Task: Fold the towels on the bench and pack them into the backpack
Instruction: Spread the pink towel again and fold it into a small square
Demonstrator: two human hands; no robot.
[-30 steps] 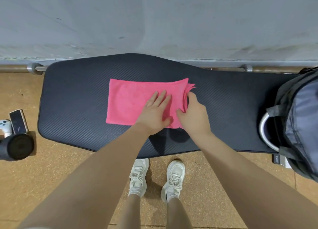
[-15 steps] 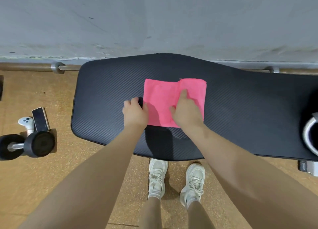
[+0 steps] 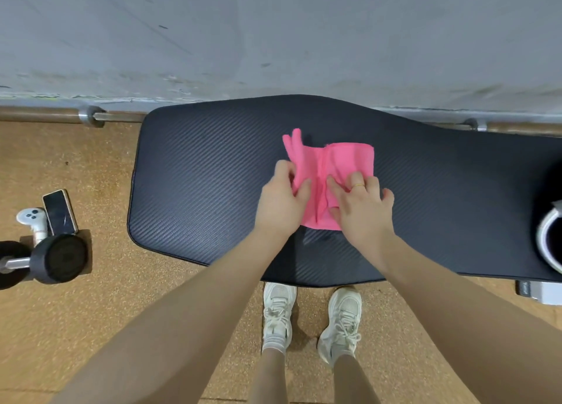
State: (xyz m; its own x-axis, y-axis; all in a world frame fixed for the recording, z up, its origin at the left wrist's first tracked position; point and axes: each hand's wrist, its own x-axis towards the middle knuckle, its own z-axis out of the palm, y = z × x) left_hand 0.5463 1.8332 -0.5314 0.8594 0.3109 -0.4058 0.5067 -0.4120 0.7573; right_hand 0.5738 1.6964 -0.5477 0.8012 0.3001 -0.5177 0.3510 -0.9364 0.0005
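A pink towel, folded small, lies on the black padded bench. My left hand grips the towel's left edge and lifts it, so a corner sticks up at the far left. My right hand presses flat on the towel's right half, with a ring on one finger. At the right edge of the view a white curved rim shows; the backpack itself is out of view.
On the cork floor at left lie a black dumbbell, a phone and a white controller. A metal bar runs along the grey wall behind the bench. My white shoes stand by the bench's near edge.
The towel went from a long strip to a small square. My left hand now lifts its left edge, and my right hand has spread flat on the right half. The view shifted left.
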